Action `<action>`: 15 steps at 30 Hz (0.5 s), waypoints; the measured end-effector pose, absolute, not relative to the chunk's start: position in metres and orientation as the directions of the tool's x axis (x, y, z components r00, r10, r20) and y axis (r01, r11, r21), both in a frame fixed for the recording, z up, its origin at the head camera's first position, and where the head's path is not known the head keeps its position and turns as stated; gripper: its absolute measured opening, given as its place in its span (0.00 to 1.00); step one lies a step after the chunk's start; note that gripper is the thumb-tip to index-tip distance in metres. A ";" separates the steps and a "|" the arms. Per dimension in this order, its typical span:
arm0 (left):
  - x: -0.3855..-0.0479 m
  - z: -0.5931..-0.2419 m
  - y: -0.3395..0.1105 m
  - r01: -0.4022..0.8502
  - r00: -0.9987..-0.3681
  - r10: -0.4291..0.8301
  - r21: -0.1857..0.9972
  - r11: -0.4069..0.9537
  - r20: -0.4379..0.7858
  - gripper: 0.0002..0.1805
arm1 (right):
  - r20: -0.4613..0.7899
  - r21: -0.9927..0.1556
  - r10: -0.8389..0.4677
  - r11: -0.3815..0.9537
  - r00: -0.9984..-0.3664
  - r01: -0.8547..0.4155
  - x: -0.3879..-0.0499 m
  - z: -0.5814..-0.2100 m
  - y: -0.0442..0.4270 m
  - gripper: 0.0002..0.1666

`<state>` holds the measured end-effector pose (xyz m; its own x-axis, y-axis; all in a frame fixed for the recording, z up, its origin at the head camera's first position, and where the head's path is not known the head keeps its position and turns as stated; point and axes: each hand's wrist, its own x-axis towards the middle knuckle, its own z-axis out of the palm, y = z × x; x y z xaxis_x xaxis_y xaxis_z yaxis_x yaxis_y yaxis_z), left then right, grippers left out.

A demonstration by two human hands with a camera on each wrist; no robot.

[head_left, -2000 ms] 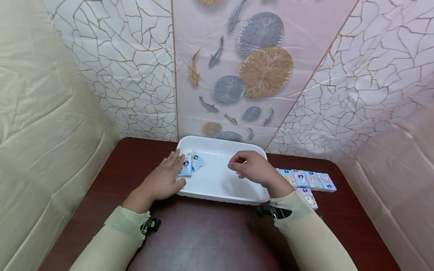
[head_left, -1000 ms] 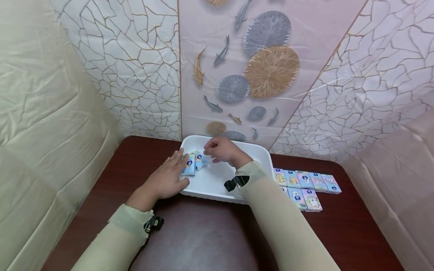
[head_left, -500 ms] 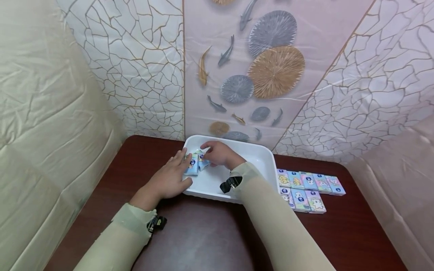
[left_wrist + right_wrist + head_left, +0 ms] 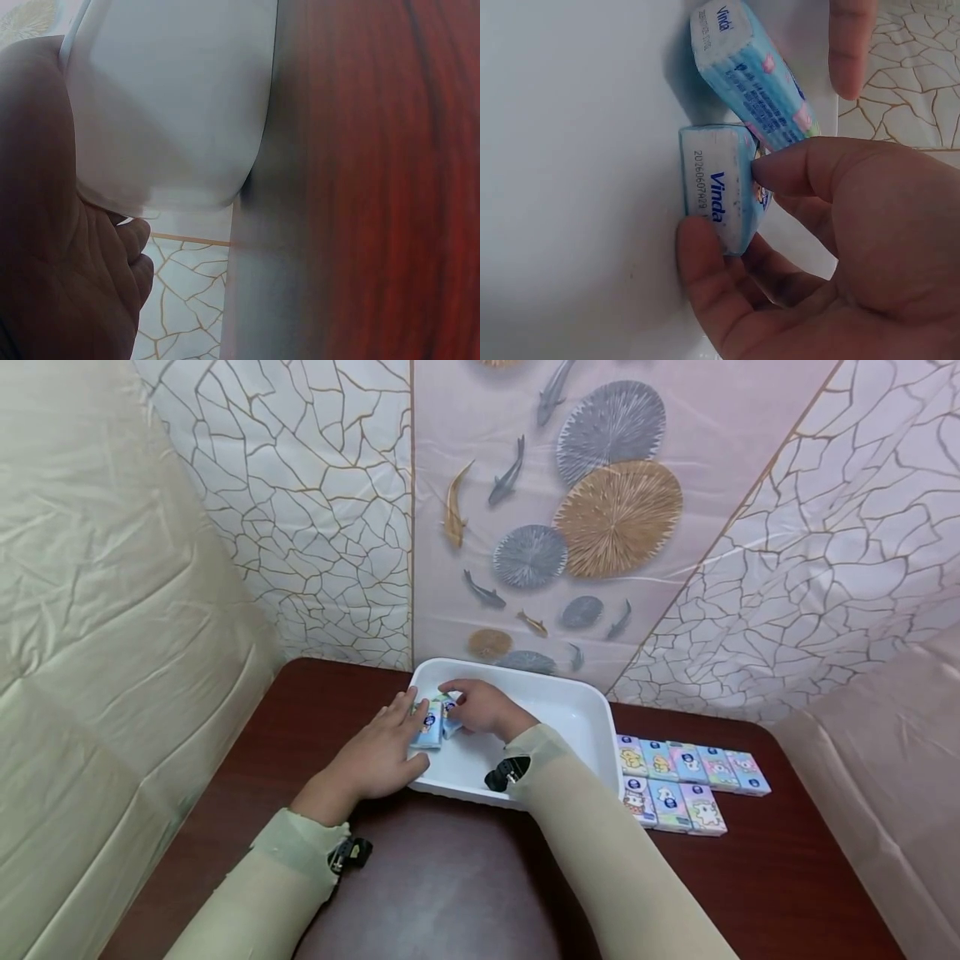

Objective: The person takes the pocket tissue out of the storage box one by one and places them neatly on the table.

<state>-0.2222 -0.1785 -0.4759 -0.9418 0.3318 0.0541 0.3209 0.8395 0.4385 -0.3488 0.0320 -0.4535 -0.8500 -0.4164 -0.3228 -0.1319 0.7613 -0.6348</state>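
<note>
My right hand (image 4: 483, 708) reaches into the white tray (image 4: 573, 718) and pinches a blue tissue pack (image 4: 711, 161) between thumb and fingers. In the right wrist view the pack's white end, marked Vinda, faces the camera. A second tissue pack (image 4: 429, 728) lies in the tray just left of it, its corner close to the held one. My left hand (image 4: 375, 756) rests on the tray's left rim with fingers extended and spread, the thumb apart near the front corner. The left wrist view shows that palm against the tray's outer wall (image 4: 180, 97).
Right of the tray, several tissue packs (image 4: 690, 762) lie in two adjoining rows on the dark red table (image 4: 795, 860). Behind the table hangs a patterned cloth (image 4: 330, 543). Pale padded cloth (image 4: 90, 635) closes off the left side.
My right hand has moved left across the tray, lowered onto the right-hand tissue pack and taken hold of it. My left hand stays on the rim. The head view has shifted slightly.
</note>
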 end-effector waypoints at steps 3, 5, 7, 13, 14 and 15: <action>-0.222 -0.475 -0.178 0.321 -0.942 0.332 0.442 0.838 0.055 0.49 | -0.333 -0.604 -0.426 0.781 -0.842 -0.156 -0.348 -0.452 0.032 0.33; -0.222 -0.475 -0.178 0.321 -0.941 0.333 0.444 0.837 0.053 0.49 | -0.347 -0.587 -0.426 0.793 -0.835 -0.161 -0.348 -0.451 0.032 0.32; -0.222 -0.475 -0.178 0.321 -0.941 0.333 0.445 0.836 0.051 0.49 | -0.363 -0.577 -0.424 0.802 -0.830 -0.158 -0.347 -0.450 0.032 0.31; -0.223 -0.476 -0.178 0.318 -0.942 0.331 0.436 0.842 0.048 0.50 | -0.392 -0.577 -0.410 0.807 -0.824 -0.127 -0.345 -0.448 0.039 0.28; -0.223 -0.476 -0.178 0.315 -0.943 0.329 0.436 0.843 0.047 0.50 | -0.394 -0.579 -0.409 0.806 -0.823 -0.123 -0.345 -0.448 0.040 0.27; -0.223 -0.476 -0.178 0.312 -0.944 0.326 0.436 0.844 0.045 0.50 | -0.396 -0.582 -0.410 0.804 -0.821 -0.121 -0.345 -0.447 0.042 0.27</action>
